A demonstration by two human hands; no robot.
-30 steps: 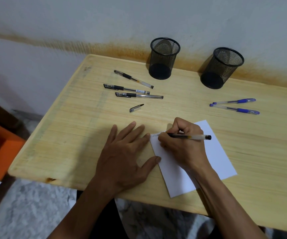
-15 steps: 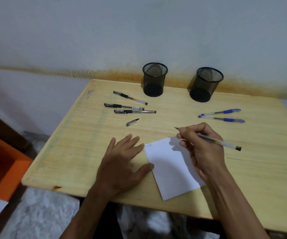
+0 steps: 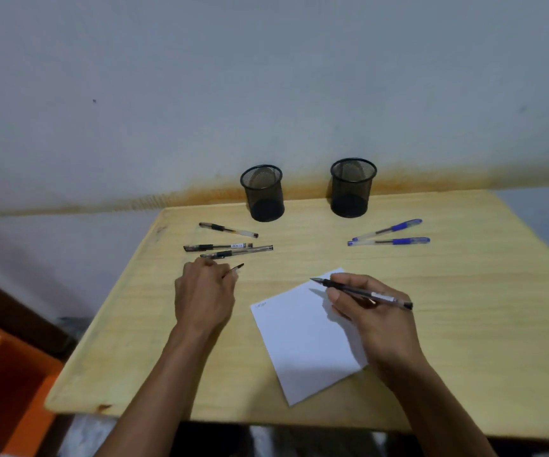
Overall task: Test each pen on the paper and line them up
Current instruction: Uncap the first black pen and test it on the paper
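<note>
A person's right hand (image 3: 370,311) gripped an uncapped black pen (image 3: 362,289) above the far corner of a sheet of paper (image 3: 302,338), tip pointing left, on a wooden table (image 3: 464,324). The left hand (image 3: 203,291), fingers curled, pinched the pen cap (image 3: 235,269) just left of the sheet. Three black pens (image 3: 227,247) lay beyond that hand; two blue pens (image 3: 390,235) lay side by side on the far right. A faint scribble (image 3: 260,304) marked the paper's left corner. Two mesh cups (image 3: 352,188) stood by the wall.
</note>
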